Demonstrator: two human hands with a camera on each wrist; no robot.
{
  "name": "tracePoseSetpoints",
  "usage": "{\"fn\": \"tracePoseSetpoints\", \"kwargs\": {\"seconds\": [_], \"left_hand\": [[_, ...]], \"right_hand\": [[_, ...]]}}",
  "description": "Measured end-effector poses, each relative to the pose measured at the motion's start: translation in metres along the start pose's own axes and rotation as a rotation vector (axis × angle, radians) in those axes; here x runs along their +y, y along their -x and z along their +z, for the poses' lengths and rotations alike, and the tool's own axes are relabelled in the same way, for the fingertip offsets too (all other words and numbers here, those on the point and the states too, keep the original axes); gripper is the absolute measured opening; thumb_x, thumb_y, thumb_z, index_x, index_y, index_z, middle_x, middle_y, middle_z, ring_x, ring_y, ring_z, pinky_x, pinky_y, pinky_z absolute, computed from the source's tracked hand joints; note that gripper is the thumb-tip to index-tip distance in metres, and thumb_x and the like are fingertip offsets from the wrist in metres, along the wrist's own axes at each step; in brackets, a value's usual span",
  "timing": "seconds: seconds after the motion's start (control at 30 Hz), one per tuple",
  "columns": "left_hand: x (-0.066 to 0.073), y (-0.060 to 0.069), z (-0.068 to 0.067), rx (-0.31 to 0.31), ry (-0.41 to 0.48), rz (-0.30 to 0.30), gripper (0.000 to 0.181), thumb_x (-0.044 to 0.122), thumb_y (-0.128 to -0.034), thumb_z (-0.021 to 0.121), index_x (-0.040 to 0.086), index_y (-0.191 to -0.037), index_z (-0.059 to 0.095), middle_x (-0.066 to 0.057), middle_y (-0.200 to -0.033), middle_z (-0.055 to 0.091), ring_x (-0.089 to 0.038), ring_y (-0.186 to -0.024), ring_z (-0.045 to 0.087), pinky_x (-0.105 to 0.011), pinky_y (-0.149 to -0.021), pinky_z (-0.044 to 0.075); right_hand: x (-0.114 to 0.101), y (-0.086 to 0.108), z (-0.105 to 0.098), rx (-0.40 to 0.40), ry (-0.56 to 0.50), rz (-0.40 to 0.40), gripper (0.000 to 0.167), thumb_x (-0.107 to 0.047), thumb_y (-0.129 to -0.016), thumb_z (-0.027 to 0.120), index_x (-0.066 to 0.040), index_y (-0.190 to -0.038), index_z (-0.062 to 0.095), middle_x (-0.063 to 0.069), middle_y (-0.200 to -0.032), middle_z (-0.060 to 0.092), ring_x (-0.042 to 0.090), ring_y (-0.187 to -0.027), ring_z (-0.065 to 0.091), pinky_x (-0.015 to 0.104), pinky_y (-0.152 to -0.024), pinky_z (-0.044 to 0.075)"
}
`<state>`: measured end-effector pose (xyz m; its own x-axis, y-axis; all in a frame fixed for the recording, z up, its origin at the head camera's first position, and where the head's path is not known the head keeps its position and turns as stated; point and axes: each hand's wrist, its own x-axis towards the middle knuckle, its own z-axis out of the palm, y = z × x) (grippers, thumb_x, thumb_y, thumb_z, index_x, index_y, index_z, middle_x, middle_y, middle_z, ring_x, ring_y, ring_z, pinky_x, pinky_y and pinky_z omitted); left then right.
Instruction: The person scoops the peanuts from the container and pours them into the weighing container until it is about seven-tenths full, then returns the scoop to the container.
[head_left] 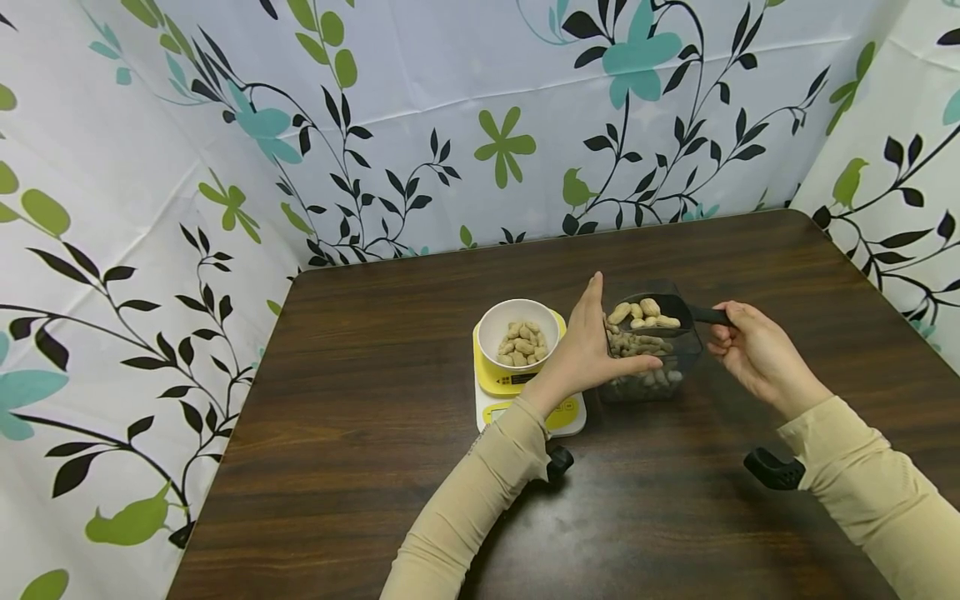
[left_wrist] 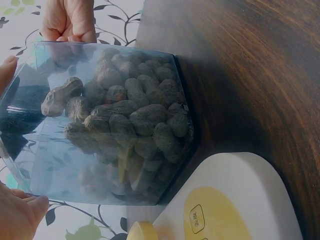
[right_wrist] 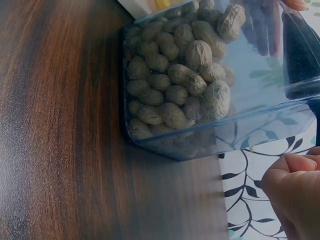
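Observation:
A clear plastic container [left_wrist: 55, 175] with unshelled peanuts [right_wrist: 162, 82] heaped inside stands on the table. My left hand [head_left: 581, 350] rests against its left and near sides, fingers straight and thumb stretched across the front. My right hand [head_left: 761, 358] grips the handle of a black scoop [head_left: 708, 316] from the right. Several peanuts [head_left: 649, 308] lie in the scoop, which is at the container's top opening. Left of the container, a white bowl [head_left: 487, 329] with peanuts in it sits on a yellow and white kitchen scale [head_left: 486, 373]. My left wrist covers part of the scale's front.
The dark wooden table [head_left: 360, 400] reaches well to the left of the scale. A white curtain [head_left: 420, 100] with leaf and flower prints hangs behind and at both sides. The scale stands close beside the container.

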<state>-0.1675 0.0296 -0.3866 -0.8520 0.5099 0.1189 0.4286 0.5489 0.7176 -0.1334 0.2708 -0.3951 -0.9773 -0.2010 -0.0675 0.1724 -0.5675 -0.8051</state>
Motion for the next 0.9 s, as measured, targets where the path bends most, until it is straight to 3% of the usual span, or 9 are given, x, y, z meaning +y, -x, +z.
{"fn": "tracePoseSetpoints", "kwargs": {"seconds": [0.53,0.9], "left_hand": [[0.001,-0.001,-0.003,-0.004,0.0,0.009,0.123,0.056,-0.0705,0.073,0.034,-0.144,-0.023,-0.001,-0.158,-0.005,-0.021,-0.147,0.007,-0.045,-0.114,0.026],[0.003,-0.001,-0.019,0.038,-0.064,0.04,0.124,0.057,-0.0699,0.073,0.031,-0.145,-0.022,-0.002,-0.159,-0.005,-0.022,-0.147,0.007,-0.044,-0.114,0.025]], "right_hand": [[-0.009,-0.002,0.004,-0.017,0.042,-0.033,0.02,-0.027,-0.097,0.042,-0.008,-0.104,0.045,0.0,-0.074,0.045,0.012,-0.066,0.037,0.027,-0.063,0.025],[-0.023,-0.011,0.017,-0.064,0.009,-0.054,0.019,-0.023,-0.098,0.041,-0.005,-0.103,0.046,0.002,-0.075,0.046,0.013,-0.066,0.037,0.027,-0.062,0.023]]}}
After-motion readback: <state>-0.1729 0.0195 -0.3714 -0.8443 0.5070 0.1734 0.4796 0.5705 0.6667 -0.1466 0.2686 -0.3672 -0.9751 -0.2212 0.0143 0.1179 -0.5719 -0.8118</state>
